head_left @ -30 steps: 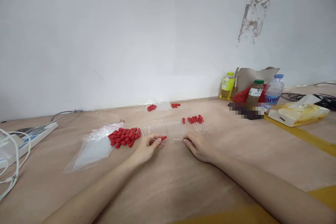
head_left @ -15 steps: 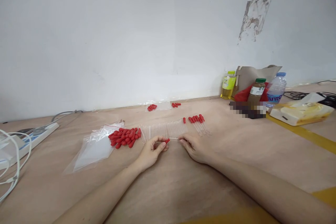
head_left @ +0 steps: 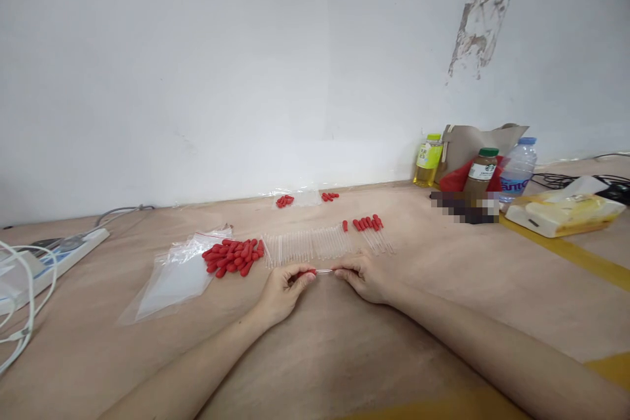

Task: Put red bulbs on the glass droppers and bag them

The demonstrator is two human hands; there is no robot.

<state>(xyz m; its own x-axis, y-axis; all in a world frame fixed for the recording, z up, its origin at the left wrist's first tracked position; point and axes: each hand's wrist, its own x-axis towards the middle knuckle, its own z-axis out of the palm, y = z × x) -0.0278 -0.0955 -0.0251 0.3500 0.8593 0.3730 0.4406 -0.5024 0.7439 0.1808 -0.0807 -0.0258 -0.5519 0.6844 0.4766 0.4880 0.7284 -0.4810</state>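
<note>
My left hand (head_left: 289, 285) pinches a red rubber dropper bulb (head_left: 306, 273), mostly covered by the fingers. From the bulb's mouth a thin clear glass tube (head_left: 324, 271) runs across to my right hand (head_left: 361, 277), which pinches its other end between thumb and fingers. How deep the tube sits in the bulb is hidden. Beyond the hands lies a row of clear glass tubes (head_left: 305, 245) side by side. Left of that row is a heap of red bulbs (head_left: 233, 257). On the right, several droppers with red bulbs (head_left: 368, 223) lie together, tubes toward me.
Clear plastic bags (head_left: 172, 282) lie left of the heap. A white power strip (head_left: 54, 266) with cables is at far left. Small bags with red bulbs (head_left: 284, 201) lie by the wall. Bottles (head_left: 481, 174), a grey bag (head_left: 460, 144) and a tissue pack (head_left: 564, 210) stand at right.
Both hands have come slightly nearer to me. The left fingers now cover more of the bulb, and the visible stretch of tube between the hands is about as long as before.
</note>
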